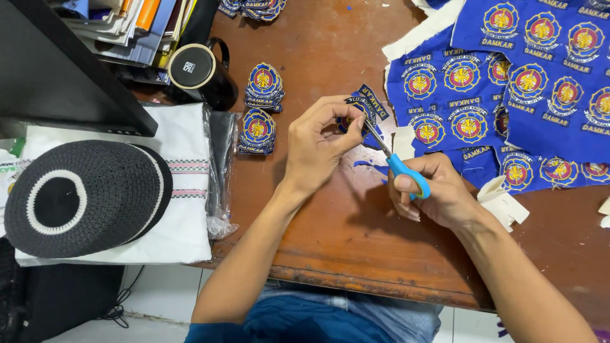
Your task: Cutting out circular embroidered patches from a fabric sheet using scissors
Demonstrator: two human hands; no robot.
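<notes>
My left hand (318, 140) pinches a small blue embroidered patch (366, 105) above the brown wooden table (356, 235). Blue-handled scissors (406, 174) sit in my right hand (438, 194), their blades reaching up into the edge of that patch. Blue fabric scraps lie under the blades. Sheets of blue cloth with several uncut round patches (508, 82) spread over the table's right side, just beyond my right hand.
Two small stacks of cut patches (262, 108) lie left of my left hand. A black mug (198, 71) stands behind them. A black-and-white knitted cap (82, 197) rests on folded white cloth (184, 209) at the left. White backing scraps (505, 203) lie at the right.
</notes>
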